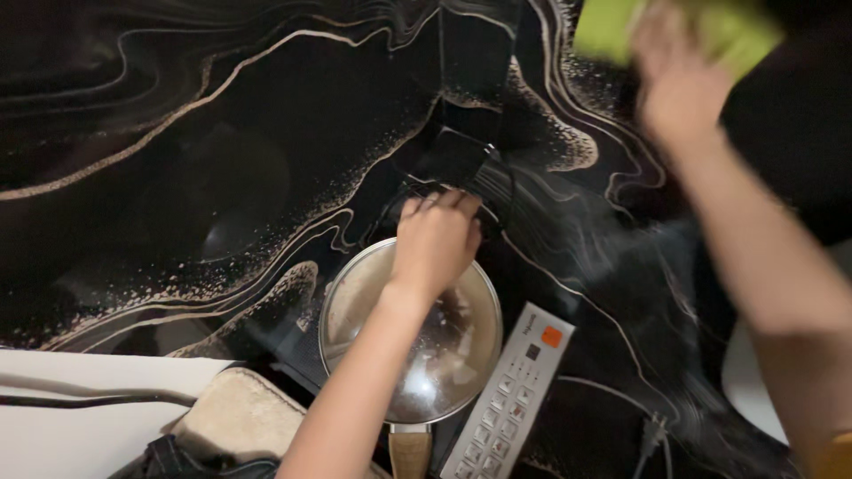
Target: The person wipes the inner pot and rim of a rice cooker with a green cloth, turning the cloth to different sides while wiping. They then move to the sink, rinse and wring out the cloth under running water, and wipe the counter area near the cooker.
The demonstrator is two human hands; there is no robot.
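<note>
My left hand (435,239) reaches over a metal pan with a glass lid (448,355) and curls its fingers onto a black cord (501,191) just behind the pan. The cord leads up to a black plug block (457,155) on the dark marbled wall. My right hand (679,84) is raised at the top right, blurred, and presses a green cloth (745,35) against that wall. The pan's wooden handle (410,454) points toward me.
The pan stands on a black induction cooker with a white control strip (510,404). A loose plug and thin cable (652,435) lie at its right. A beige pad (240,412) and a white counter (71,399) are at the lower left.
</note>
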